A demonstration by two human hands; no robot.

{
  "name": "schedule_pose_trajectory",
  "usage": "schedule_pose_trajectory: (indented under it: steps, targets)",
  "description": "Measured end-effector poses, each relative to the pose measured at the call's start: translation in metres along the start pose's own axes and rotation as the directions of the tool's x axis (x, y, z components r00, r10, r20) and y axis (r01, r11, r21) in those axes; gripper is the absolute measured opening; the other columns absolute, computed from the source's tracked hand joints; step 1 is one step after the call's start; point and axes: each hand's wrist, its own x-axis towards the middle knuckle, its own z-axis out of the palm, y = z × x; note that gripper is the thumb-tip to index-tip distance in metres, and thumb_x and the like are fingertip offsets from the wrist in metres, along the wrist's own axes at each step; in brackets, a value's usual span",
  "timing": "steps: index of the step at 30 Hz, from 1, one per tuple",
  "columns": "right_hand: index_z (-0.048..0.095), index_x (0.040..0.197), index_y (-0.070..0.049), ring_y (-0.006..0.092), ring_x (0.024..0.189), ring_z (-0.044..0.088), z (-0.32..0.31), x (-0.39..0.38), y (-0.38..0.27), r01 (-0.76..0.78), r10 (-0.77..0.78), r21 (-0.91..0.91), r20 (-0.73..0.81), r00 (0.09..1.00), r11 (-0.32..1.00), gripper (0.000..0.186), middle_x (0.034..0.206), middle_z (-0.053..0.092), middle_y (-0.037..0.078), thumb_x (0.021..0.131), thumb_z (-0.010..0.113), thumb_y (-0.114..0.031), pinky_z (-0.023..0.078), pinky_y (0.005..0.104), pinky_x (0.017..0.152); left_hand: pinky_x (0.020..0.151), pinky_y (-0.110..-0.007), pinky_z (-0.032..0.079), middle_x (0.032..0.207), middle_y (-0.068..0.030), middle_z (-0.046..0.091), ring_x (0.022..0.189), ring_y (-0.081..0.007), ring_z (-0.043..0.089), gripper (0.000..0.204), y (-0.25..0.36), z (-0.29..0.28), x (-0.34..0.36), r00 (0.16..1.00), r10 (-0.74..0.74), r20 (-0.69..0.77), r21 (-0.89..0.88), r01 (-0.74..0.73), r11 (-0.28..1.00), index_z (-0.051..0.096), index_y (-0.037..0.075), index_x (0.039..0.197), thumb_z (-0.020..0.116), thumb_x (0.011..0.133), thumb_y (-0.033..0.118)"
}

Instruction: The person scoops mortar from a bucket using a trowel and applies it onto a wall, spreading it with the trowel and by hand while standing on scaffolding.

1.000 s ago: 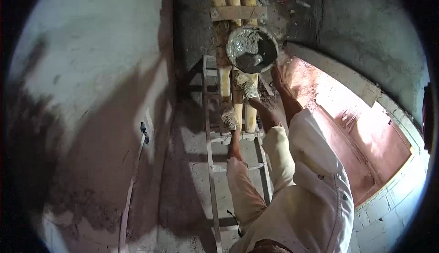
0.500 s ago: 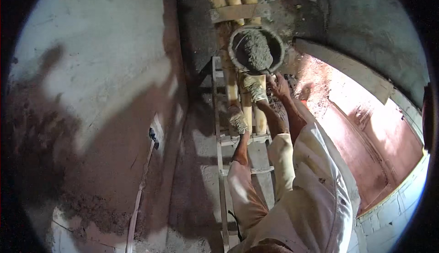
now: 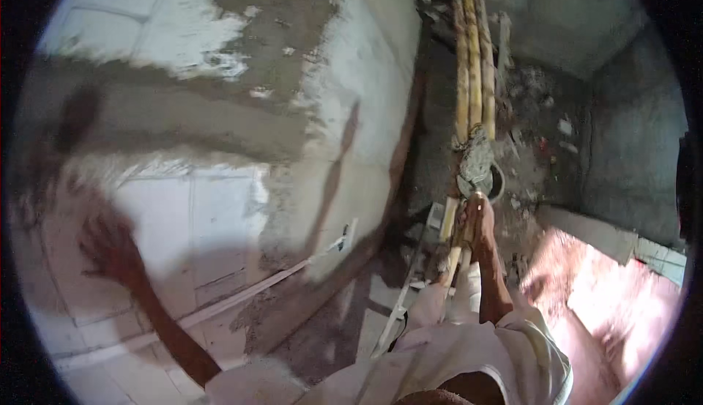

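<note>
My left hand (image 3: 110, 251) is spread flat with its fingers apart at the wall (image 3: 212, 222) on the left, over a pale block part beside fresh grey plaster (image 3: 183, 112). Whether the palm presses on the wall, I cannot tell. In front of my body, my right hand (image 3: 480, 218) is closed on a trowel (image 3: 469, 184), its handle mostly covered by the fingers. A heap of wet grey mortar (image 3: 477, 154) lies on the blade. Partly hidden behind the trowel is the round mortar pan (image 3: 499, 183), resting on the bamboo poles (image 3: 474, 61).
A white conduit (image 3: 271, 282) runs slantwise along the wall to a small wall box (image 3: 344, 236). My feet are on the poles, with a ladder-like frame (image 3: 399, 310) at their left. Rubble (image 3: 542, 86) lies beyond, and a sunlit opening (image 3: 586, 280) is at the right.
My right hand has lifted the mortar-loaded trowel from the pan. My left hand has come into view at the wall. The view has swung left, showing more wall.
</note>
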Motion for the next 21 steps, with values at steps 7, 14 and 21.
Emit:
schedule_pose_trajectory:
  steps: [7,14,21]
  targets:
    - [0.049,0.11,-0.006,0.0113,0.061,0.053,0.173,-0.131,-0.169,0.682,-0.675,0.004,-0.141,0.724,0.731,0.043,0.084,0.053,0.005,0.09,0.056,-0.043,0.043,0.0279,0.051,0.091,-0.077,0.025,0.151,-0.0033,0.016,0.135,-0.0392,0.021,0.062,-0.056,0.03,0.005,0.904,-0.164,-0.396,-0.354,0.015,0.935,0.028,0.039,0.142,0.051,0.087,0.056]
    - [0.034,0.123,-0.002,0.0214,0.081,0.056,0.332,-0.057,-0.173,0.897,-0.939,-0.399,-0.34,0.047,0.19,0.044,0.094,0.055,0.016,0.09,0.059,-0.017,0.047,0.0343,0.071,0.091,-0.075,0.028,0.152,-0.0026,0.017,0.136,-0.0348,0.02,0.07,-0.069,0.027,0.003,0.898,-0.215,-0.383,-0.338,0.081,0.938,0.028,0.039,0.142,0.056,0.082,0.06]
    - [0.035,0.124,0.001,0.0431,0.082,0.059,0.61,-0.271,-0.088,0.775,-0.668,-0.077,0.457,0.587,0.628,0.048,0.094,0.058,0.026,0.088,0.056,-0.022,0.048,0.0481,0.072,0.093,-0.074,0.027,0.153,-0.0027,0.014,0.138,-0.0358,0.015,0.069,-0.072,0.036,0.002,0.917,-0.172,-0.36,-0.333,0.046,0.942,0.028,0.038,0.142,0.055,0.082,0.06]
